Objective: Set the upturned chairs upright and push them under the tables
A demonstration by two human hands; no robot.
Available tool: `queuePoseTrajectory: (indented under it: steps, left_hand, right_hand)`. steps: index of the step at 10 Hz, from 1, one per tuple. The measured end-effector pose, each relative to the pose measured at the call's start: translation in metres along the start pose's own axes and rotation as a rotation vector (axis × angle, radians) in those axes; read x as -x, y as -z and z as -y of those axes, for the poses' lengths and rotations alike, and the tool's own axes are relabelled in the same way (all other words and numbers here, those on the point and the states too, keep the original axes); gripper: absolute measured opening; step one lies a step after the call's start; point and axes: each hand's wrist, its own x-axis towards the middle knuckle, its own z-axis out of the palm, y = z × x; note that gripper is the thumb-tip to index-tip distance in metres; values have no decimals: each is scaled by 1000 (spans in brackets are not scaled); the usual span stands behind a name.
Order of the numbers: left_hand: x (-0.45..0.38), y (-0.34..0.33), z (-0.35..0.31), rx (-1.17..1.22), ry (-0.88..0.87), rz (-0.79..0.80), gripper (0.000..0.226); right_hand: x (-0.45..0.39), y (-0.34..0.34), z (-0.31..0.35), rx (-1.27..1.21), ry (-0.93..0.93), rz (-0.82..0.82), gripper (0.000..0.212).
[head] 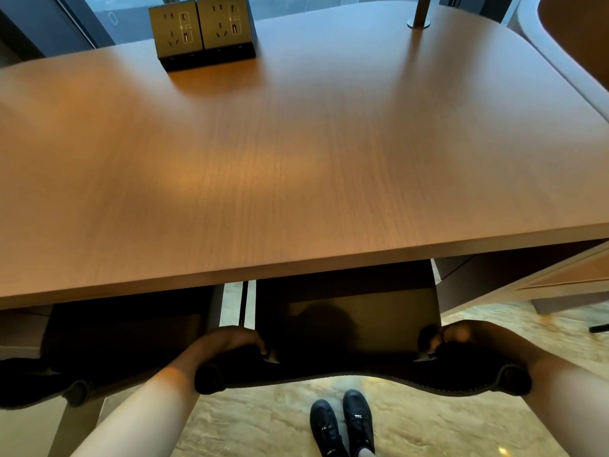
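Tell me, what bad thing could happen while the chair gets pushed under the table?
Fingers could get pinched: both the left hand and right hand grip the top of the chair back, which sits close to the table edge. The chair might also bump the neighbouring chair on the left, since they stand close together.

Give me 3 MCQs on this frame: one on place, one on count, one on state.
1. Where does the socket box sit?
A. far side of the table
B. on the floor
C. on the chair

2. How many socket panels does the box show?
A. one
B. two
C. four

3. How is the chair back held?
A. left hand only
B. untouched
C. by both hands

Key:
1 A, the box stands on the tabletop near the window edge.
2 B, two panels sit side by side.
3 C, the left hand and right hand each curl fingers over its top.
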Motion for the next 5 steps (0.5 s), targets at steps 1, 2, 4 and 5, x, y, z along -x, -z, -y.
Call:
queuePoseTrajectory:
  steps: [1, 2, 4, 5]
  left_hand:
    - [-1, 0, 0, 8, 23, -11, 32]
    - [3, 0, 2, 48, 10, -36, 14]
    - [9, -1, 5, 48, -62, -130, 18]
    - [12, 4, -7, -102, -38, -165, 31]
  right_hand:
    - [3, -1, 2, 50, 34, -16, 44]
    - [-2, -3, 0, -57, -32, 29, 39]
    - [9, -3, 6, 73, -73, 52, 23]
    - [21, 1, 16, 197, -87, 9, 26]
